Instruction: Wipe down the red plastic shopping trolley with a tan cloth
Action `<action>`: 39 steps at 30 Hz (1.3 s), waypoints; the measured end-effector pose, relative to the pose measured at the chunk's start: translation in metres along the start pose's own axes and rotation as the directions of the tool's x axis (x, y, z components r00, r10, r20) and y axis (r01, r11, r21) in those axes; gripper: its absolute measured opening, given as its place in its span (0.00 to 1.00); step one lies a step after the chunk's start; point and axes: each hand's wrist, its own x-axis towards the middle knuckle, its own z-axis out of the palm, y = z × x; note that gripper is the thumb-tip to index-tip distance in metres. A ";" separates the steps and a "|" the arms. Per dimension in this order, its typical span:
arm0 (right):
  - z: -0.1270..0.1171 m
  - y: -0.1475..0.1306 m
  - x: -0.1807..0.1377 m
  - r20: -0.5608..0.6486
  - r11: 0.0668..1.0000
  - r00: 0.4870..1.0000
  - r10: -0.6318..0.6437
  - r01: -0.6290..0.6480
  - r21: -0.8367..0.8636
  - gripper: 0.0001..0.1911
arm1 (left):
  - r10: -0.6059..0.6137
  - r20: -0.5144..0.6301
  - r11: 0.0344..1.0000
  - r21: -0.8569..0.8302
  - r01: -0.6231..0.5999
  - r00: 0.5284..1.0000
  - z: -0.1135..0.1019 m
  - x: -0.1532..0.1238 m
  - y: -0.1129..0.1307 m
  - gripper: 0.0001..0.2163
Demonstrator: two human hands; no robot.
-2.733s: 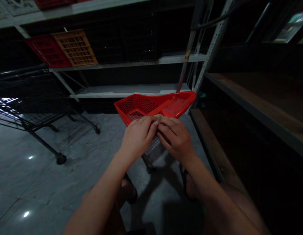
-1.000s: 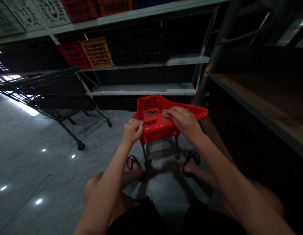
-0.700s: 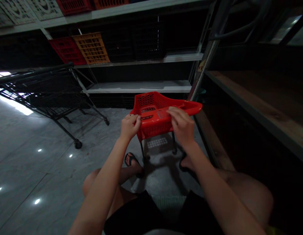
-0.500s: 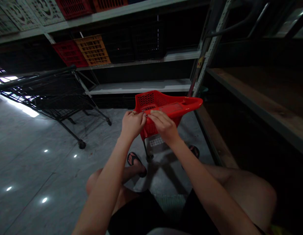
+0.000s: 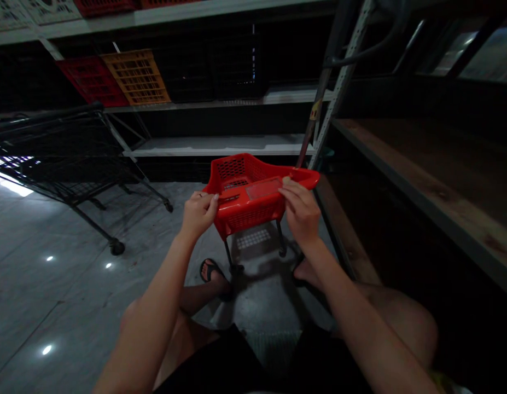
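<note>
A small red plastic shopping cart (image 5: 253,205) stands on dark legs in front of my knees. Its handle side faces me, and a clear panel (image 5: 263,187) is set into the top there. My left hand (image 5: 199,213) is closed on the left end of that near edge, thumb and fingers pinched together. At the panel's right end, my right hand (image 5: 301,210) bends its fingers over the red edge. A small pale spot shows beyond its fingertips; I cannot tell what it is.
A larger black shopping trolley (image 5: 52,164) stands at left on the grey floor (image 5: 81,306). Behind are metal shelves (image 5: 220,146) holding a red crate (image 5: 93,82), a yellow crate (image 5: 136,76) and black crates. A wooden shelf (image 5: 425,191) runs along the right, close to the cart.
My hands, close together before, have moved apart to the two ends of the cart's near edge. The view has shifted, so the cart appears a little farther left.
</note>
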 end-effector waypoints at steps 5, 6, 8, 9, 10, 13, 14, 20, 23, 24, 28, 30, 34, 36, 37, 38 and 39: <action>0.007 -0.023 0.010 0.219 0.980 0.955 -0.200 0.196 0.041 0.20 | -0.050 0.115 0.998 -0.025 0.053 0.992 -0.030 -0.002 -0.023 0.25; 0.002 -0.015 0.016 0.234 0.983 0.954 -0.185 0.182 0.032 0.20 | -0.059 0.131 0.998 -0.028 0.063 0.990 -0.035 -0.003 -0.027 0.25; -0.010 0.006 0.028 0.250 0.995 0.963 -0.101 0.104 0.001 0.19 | -0.072 0.155 0.997 -0.030 0.077 0.985 -0.044 -0.005 -0.034 0.26; -0.016 0.015 0.034 0.256 0.998 0.965 -0.052 0.058 -0.017 0.18 | -0.076 0.161 0.996 -0.026 0.081 0.984 -0.047 -0.006 -0.036 0.26; -0.020 0.023 0.038 0.265 0.999 0.964 -0.009 0.018 -0.034 0.17 | -0.081 0.162 0.996 -0.015 0.084 0.983 -0.050 -0.007 -0.037 0.26; -0.027 0.027 0.041 0.280 0.996 0.958 0.065 -0.047 -0.070 0.16 | -0.097 0.155 0.993 0.086 0.085 0.983 -0.054 -0.010 -0.030 0.25; -0.027 0.022 0.039 0.279 0.997 0.958 0.060 -0.042 -0.072 0.15 | -0.104 0.146 0.987 0.138 0.084 0.984 -0.053 -0.011 -0.022 0.24; -0.002 -0.037 -0.003 0.163 0.994 0.984 -0.079 0.089 -0.055 0.18 | -0.143 0.185 0.967 0.234 0.098 0.972 -0.024 0.000 0.061 0.18; 0.027 -0.068 -0.027 0.118 0.991 0.984 -0.132 0.133 0.000 0.24 | -0.306 0.237 0.896 0.399 0.195 0.922 -0.012 0.017 0.086 0.19; 0.037 -0.076 -0.033 0.129 0.988 0.980 -0.154 0.152 0.029 0.26 | -0.335 0.262 0.876 0.439 0.198 0.905 -0.012 0.022 0.088 0.19; 0.059 -0.079 -0.039 0.224 0.975 0.949 -0.220 0.204 0.091 0.28 | -0.342 0.386 0.873 0.467 0.138 0.857 -0.020 0.033 0.080 0.20; 0.053 -0.060 -0.036 0.250 0.968 0.936 -0.249 0.236 0.080 0.26 | -0.347 0.397 0.876 0.461 0.142 0.850 -0.024 0.032 0.075 0.21; 0.026 -0.009 -0.035 0.119 0.979 0.973 -0.198 0.201 -0.019 0.22 | -0.357 0.359 0.870 0.463 0.167 0.862 -0.023 0.027 0.071 0.22; 0.024 -0.002 -0.040 0.037 0.991 0.992 -0.117 0.119 -0.062 0.21 | -0.364 0.339 0.863 0.473 0.177 0.867 -0.018 0.026 0.073 0.22; 0.028 -0.005 -0.043 0.001 0.995 0.998 -0.069 0.069 -0.079 0.21 | -0.365 0.329 0.861 0.475 0.182 0.871 -0.016 0.026 0.074 0.22; 0.035 -0.012 -0.045 -0.026 0.995 0.999 -0.018 0.016 -0.094 0.22 | -0.363 0.321 0.862 0.472 0.184 0.875 -0.013 0.027 0.075 0.22; 0.044 -0.022 -0.047 -0.039 0.994 0.999 0.020 -0.024 -0.103 0.22 | -0.357 0.312 0.865 0.466 0.186 0.880 -0.011 0.028 0.076 0.22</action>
